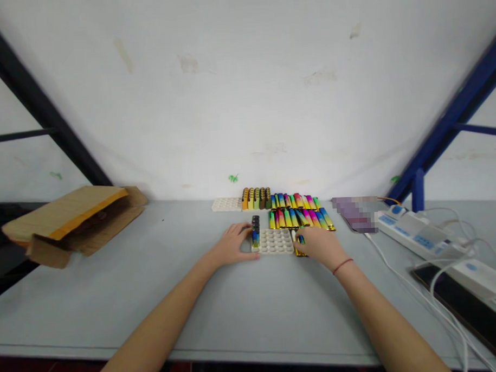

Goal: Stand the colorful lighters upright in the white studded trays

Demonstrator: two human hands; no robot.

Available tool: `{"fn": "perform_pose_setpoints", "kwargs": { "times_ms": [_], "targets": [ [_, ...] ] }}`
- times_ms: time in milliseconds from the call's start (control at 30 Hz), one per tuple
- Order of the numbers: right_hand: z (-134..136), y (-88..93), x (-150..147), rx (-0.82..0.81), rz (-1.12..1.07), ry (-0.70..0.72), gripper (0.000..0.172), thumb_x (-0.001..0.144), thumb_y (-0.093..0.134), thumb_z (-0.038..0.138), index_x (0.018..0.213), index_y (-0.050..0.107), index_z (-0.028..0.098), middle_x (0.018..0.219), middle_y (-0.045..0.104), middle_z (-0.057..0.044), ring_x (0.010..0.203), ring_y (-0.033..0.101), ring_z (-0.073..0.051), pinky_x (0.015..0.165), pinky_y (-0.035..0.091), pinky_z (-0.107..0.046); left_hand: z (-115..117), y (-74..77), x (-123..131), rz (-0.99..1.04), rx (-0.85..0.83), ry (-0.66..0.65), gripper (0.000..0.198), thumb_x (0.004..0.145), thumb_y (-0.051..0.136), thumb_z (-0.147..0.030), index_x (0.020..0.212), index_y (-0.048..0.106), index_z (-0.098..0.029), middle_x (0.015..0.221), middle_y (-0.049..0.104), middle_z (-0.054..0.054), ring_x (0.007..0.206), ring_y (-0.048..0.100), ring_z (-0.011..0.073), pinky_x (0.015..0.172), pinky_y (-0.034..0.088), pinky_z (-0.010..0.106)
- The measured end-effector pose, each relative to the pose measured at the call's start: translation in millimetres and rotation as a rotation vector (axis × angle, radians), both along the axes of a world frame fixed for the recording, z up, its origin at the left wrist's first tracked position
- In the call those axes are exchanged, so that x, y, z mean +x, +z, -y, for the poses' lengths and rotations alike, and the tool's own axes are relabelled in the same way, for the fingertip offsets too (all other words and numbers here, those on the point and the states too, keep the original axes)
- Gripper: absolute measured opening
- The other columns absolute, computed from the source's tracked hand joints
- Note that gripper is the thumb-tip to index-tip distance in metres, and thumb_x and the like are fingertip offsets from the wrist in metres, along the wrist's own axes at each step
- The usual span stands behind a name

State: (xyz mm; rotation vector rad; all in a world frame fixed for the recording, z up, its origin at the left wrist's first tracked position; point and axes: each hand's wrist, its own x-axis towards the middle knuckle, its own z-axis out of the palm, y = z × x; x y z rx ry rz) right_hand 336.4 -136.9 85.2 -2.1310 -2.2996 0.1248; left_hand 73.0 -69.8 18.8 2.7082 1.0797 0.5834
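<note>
In the head view, a white tray with rows of round holes lies flat on the table before me. One column of small dark-topped cylinders, shading from blue to yellow, stands upright along its left side. My left hand steadies the tray's left end, thumb at the front and fingers at the back. At the right end, my right hand has its fingers curled down onto a shiny coloured cylinder; the fingers partly hide it. Just behind lie rows of metallic rainbow cylinders on their sides.
A filled tray of upright cylinders stands against the wall beside another white tray. An opened cardboard package lies at left. On the right are a phone, a white power strip, loose cables and a dark flat device.
</note>
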Motion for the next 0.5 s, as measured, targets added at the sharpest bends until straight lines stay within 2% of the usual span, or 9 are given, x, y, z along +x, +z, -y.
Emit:
{"fn": "perform_pose_setpoints", "kwargs": {
  "times_ms": [100,267,367,500],
  "targets": [
    [3.5,0.6,-2.1,-0.012,0.020,0.006,0.030,0.082,0.052,0.037,0.092,0.071,0.016,0.093,0.070,-0.017,0.086,0.067,-0.030,0.070,0.049,-0.038,-0.1,-0.3,0.2,-0.001,0.000,0.000,0.073,0.070,0.068,-0.066,0.124,0.054,-0.018,0.134,0.049,0.015,0.122,0.046,0.0337,0.106,0.035,0.048],
    [7.4,2.2,-1.7,-0.027,0.019,0.043,0.038,0.075,0.058,0.033,0.108,0.066,0.017,0.097,0.071,-0.016,0.087,0.068,-0.032,0.070,0.049,-0.037,0.2,-0.1,0.6,-0.022,-0.003,0.010,0.076,0.070,0.068,-0.066,0.126,0.054,-0.016,0.135,0.048,0.016,0.122,0.045,0.0339,0.106,0.034,0.048],
    [9.0,1.2,-2.9,-0.054,0.013,0.076,0.040,0.072,0.058,0.029,0.110,0.065,0.018,0.095,0.071,-0.015,0.086,0.068,-0.032,0.069,0.049,-0.037,0.1,-0.6,0.6,-0.014,-0.002,0.010,0.076,0.070,0.068,-0.067,0.125,0.054,-0.016,0.134,0.048,0.016,0.123,0.045,0.0342,0.107,0.034,0.048],
    [10.4,-1.9,-2.8,-0.095,0.005,0.084,0.052,0.069,0.061,0.028,0.120,0.058,0.017,0.098,0.071,-0.017,0.087,0.067,-0.033,0.067,0.048,-0.037,-0.5,-1.7,0.2,-0.015,0.004,0.005,0.075,0.071,0.067,-0.067,0.126,0.054,-0.018,0.134,0.049,0.015,0.122,0.045,0.0342,0.106,0.034,0.049]
  ]
}}
